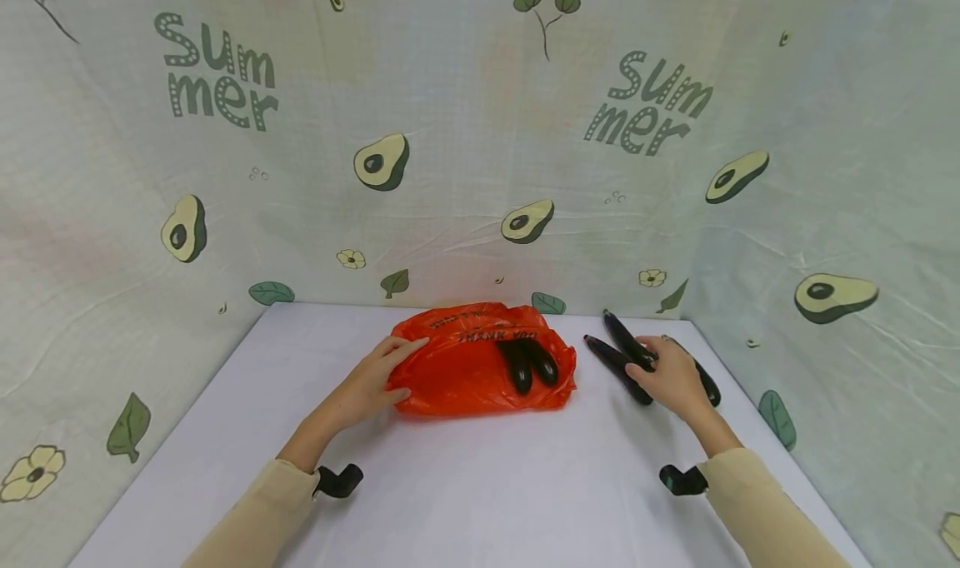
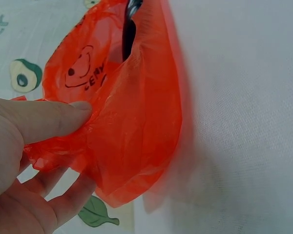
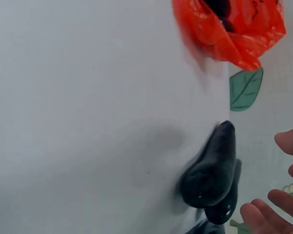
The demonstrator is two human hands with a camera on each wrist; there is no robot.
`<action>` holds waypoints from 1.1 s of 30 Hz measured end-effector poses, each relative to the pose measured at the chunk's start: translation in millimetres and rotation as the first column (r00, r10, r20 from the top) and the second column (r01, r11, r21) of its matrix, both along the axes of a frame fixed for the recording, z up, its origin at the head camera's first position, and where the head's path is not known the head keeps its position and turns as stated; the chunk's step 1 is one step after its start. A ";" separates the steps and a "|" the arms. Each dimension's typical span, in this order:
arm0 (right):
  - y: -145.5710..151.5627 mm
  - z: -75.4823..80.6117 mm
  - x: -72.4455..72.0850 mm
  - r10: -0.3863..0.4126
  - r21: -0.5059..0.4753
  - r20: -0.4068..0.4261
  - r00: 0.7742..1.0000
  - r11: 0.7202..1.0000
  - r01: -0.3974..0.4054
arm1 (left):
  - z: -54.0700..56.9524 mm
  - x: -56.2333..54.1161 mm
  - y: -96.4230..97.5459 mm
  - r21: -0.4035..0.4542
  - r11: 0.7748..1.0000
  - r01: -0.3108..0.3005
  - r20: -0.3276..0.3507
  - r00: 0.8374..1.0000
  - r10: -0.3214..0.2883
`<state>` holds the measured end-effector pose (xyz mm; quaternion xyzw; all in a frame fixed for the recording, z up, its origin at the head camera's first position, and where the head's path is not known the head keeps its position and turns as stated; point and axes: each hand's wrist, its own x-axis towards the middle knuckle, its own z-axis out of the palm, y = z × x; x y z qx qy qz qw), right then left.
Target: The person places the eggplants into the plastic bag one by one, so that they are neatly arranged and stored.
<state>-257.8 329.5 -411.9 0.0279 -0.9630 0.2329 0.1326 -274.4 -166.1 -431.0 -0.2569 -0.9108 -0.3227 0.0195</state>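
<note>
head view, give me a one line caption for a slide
Left grip holds a red bag with two eggplants in it; right grip is over three other eggplants.

The bag (image 1: 450, 381) is bright red with black lettering (image 1: 497, 335), the eggplants (image 1: 618, 370) are almost black, the surface (image 1: 480, 485) is whitish, the sleeves (image 1: 255, 510) are beige, and the pale cloth (image 1: 450, 77) carries avocados (image 1: 382, 162), green leaves (image 1: 131, 428) and grey-green words (image 1: 217, 72).

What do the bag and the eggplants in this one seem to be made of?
The bag looks like thin, glossy plastic film: it crinkles and seems translucent. The eggplants are smooth, dark and shiny, with bright highlights; real vegetable or moulded plastic, I can't tell.
</note>
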 end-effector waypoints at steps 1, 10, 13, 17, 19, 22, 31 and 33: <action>3.0 -3.3 -0.9 -0.001 -0.001 0.002 1.000 1.000 0.001 | -0.4 0.0 0.1 0.000 1.000 0.001 0.000 1.000 -0.001; 21.1 -26.0 -11.4 -0.028 0.020 0.088 0.996 0.999 0.026 | -0.9 -0.6 1.5 0.002 1.000 0.001 0.000 1.000 -0.001; 21.0 -32.0 -15.1 -0.047 0.029 0.127 0.991 0.999 0.043 | -0.9 -0.9 1.9 0.001 1.000 0.000 -0.003 1.000 0.000; 20.4 -37.4 -19.1 -0.056 0.046 0.148 0.987 0.998 0.049 | -1.1 -0.5 1.9 0.001 1.000 -0.007 0.006 1.000 0.007; 19.7 -38.8 -20.2 -0.058 0.053 0.155 0.986 0.997 0.051 | -1.0 0.1 1.9 0.003 1.000 -0.013 0.015 1.000 0.013; 18.6 -39.5 -21.1 -0.066 0.061 0.166 0.984 0.997 0.057 | -0.4 1.2 2.2 0.006 1.000 -0.017 0.025 1.000 0.017; 20.3 -34.9 -21.7 -0.021 0.076 0.219 0.975 0.997 0.005 | 0.8 0.0 3.5 0.001 1.000 -0.022 0.029 0.999 0.022; 20.9 -33.1 -21.2 -0.011 0.080 0.228 0.974 0.997 -0.007 | 1.1 0.0 4.0 0.005 1.000 -0.023 0.034 0.999 0.023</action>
